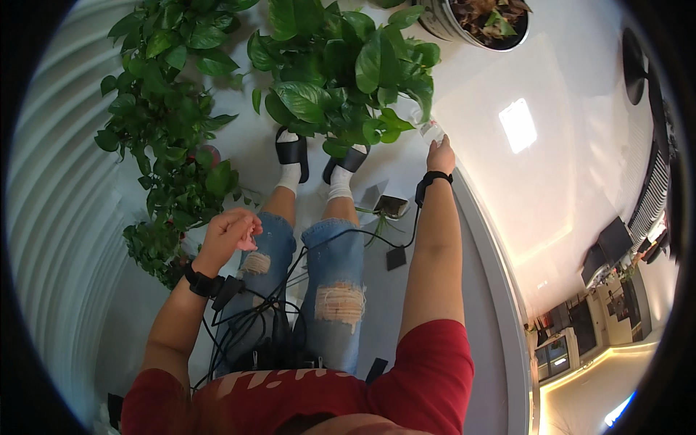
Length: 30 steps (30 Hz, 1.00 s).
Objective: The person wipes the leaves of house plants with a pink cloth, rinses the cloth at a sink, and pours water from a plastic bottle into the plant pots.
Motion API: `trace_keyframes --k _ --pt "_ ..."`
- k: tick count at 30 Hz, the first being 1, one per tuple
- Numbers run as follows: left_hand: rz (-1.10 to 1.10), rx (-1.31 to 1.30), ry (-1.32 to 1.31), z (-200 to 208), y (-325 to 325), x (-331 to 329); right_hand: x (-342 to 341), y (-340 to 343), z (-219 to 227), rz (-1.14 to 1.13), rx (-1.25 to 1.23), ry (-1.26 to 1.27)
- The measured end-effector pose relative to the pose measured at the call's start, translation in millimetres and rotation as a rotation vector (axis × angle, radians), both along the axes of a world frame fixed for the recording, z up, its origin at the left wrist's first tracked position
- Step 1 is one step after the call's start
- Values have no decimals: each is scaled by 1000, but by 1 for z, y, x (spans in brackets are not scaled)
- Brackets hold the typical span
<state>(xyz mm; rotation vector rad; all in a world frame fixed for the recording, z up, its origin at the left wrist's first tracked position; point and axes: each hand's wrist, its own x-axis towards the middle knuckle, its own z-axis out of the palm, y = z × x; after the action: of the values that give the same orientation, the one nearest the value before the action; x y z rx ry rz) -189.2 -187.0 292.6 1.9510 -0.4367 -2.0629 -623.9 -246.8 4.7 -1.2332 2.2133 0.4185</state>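
Note:
My right hand point(441, 155) reaches forward, its fingers closed around a clear see-through container point(433, 133) beside a leafy green potted plant point(312, 101). Leaves partly cover the far end of the container, so its full shape is hidden. My left hand point(233, 228) is closed above my left knee. A small crumpled pink piece, perhaps cloth point(249, 243), shows under its fingers. Left of that hand, a trailing green plant point(163, 167) runs from the far edge down toward my left wrist.
A round pot of dry brown leaves point(482, 25) stands far right. A small square pot point(391, 206) sits right of my feet. Black cables point(268, 301) cross my lap to both wristbands. A ribbed pale curtain or wall point(65, 217) lines the left; a ledge point(500, 283) curves along the right.

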Motion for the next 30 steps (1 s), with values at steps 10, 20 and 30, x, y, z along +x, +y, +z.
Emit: trace_keyframes --k 10,20,30 --pt "-207 -490 79 150 -84 -62 -6 -52 395 104 -292 -111" --pt "-822 -1489 -197 349 -240 -240 -60 -119 705 74 -787 -345" --pt "-943 -1627 -95 407 -374 -511 -268 -241 777 208 -773 -439"
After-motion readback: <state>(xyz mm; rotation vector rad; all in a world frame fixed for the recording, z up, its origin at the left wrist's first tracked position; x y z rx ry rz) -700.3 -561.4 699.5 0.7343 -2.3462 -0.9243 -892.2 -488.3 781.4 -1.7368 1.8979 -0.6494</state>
